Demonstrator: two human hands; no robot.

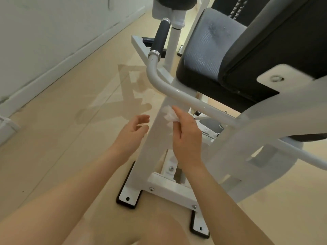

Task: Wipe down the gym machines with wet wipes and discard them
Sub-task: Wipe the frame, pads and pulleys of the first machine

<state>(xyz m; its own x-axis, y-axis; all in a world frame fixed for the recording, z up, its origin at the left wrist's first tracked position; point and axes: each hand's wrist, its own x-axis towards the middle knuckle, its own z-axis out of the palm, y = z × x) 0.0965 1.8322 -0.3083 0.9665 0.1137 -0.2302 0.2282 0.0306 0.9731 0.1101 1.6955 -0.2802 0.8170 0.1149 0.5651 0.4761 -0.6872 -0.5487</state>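
— Where was the wipe?

— Bunched in my right hand (pixel 185 137), pinched in a curled grip. The crumpled wet wipe (pixel 169 114) poked up and away from me, pressed against the white frame beam (pixel 154 138) just beneath the curved handle tube (pixel 177 90).

— Which way did that beam run?

— Its long axis slanted from the black-padded foot (pixel 128 197) on the floor (pixel 62 129) up toward the seat pad (pixel 208 48).

— And your left hand (pixel 134 129)?

— Loose, fingers relaxed, holding nothing, just beside the beam.
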